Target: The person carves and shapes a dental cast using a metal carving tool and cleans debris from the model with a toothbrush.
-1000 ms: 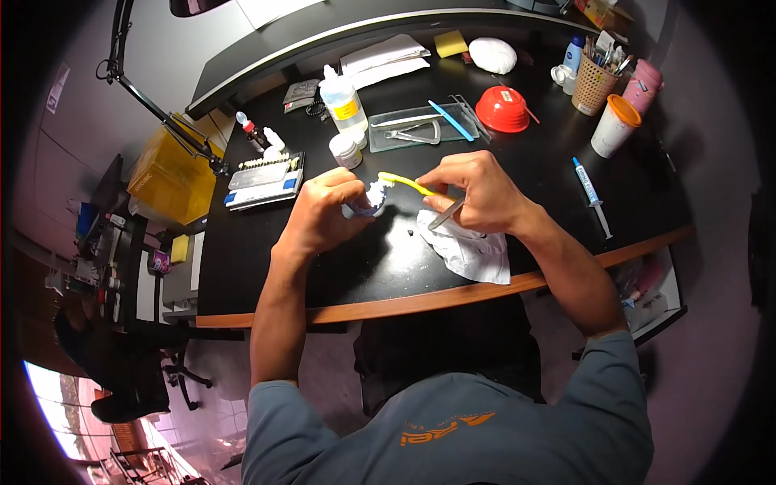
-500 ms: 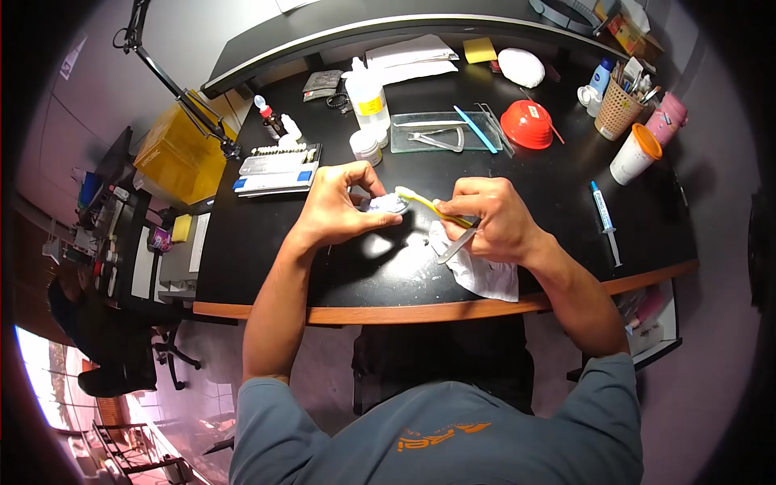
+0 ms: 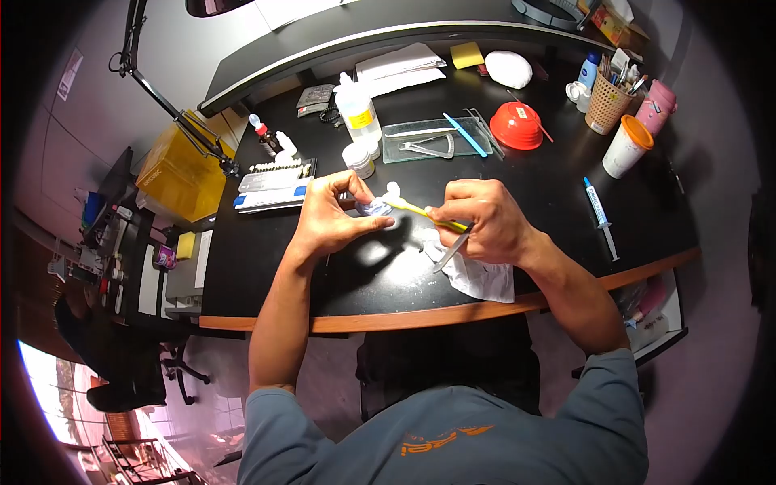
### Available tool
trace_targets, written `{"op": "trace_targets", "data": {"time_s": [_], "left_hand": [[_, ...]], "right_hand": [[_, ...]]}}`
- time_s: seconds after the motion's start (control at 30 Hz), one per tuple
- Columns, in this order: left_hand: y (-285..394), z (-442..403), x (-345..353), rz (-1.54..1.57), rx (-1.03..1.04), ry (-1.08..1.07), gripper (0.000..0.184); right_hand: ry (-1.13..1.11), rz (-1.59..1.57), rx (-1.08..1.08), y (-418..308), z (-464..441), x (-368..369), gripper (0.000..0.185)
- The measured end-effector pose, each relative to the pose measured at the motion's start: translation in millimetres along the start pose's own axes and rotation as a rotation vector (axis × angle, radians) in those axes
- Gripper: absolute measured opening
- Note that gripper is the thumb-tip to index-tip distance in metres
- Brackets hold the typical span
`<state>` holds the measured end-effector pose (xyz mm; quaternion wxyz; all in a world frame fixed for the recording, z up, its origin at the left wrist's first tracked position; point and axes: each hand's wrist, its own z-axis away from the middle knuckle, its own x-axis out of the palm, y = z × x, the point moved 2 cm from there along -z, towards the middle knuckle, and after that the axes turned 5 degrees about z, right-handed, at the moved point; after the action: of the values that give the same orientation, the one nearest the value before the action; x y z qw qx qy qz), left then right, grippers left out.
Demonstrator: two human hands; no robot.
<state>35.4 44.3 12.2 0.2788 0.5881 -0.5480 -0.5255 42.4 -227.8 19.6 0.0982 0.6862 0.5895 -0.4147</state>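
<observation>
My left hand is closed around a small pale bluish-white piece, pinched between thumb and fingers. It looks like a dental cast, but the fingers hide part of it. In my right hand is a yellow toothbrush, its white bristle head at the upper edge of the pale piece. The same hand also keeps hold of a flat metal blade-like tool pointing down toward the desk. Below that hand lies a crumpled white cloth. White specks dot the desk around it.
Behind the hands are a glass slab with metal instruments, a squeeze bottle, a white jar and a red bowl. A shade-guide case sits left; a syringe and lidded cup stay right.
The toothbrush head has shifted slightly left and up over the pale piece, which now shows at a different angle. The whole view has tilted a little. Both hands keep their holds.
</observation>
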Motion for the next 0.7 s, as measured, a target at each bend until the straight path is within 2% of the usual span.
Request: {"op": "trace_targets", "data": {"time_s": [0.07, 0.17, 0.3, 0.4, 0.57, 0.7], "left_hand": [[-4.2, -0.6, -4.0, 0.057, 0.000, 0.009, 0.049], [-0.6, -0.3, -4.9, 0.087, -0.012, 0.015, 0.050], [-0.6, -1.0, 2.8, 0.069, 0.184, -0.033, 0.049], [-1.2, 0.1, 7.9, 0.201, 0.113, -0.041, 0.049], [-0.2, 0.3, 7.1, 0.291, 0.092, -0.042, 0.049], [1.1, -0.8, 5.8, 0.376, 0.086, -0.038, 0.048]], "right_hand": [[-0.031, 0.035, -0.004, 1.0, 0.8, -6.1, 0.012], [0.051, 0.016, -0.008, 0.5, 0.3, -5.6, 0.014], [0.186, 0.042, 0.000, -5.5, -3.7, -0.8, 0.013], [0.102, -0.008, -0.027, -6.5, -0.2, 4.1, 0.014], [0.113, -0.046, -0.099, -9.5, -0.9, 6.1, 0.015], [0.108, 0.008, -0.001, -0.5, -1.3, -5.9, 0.008]]}}
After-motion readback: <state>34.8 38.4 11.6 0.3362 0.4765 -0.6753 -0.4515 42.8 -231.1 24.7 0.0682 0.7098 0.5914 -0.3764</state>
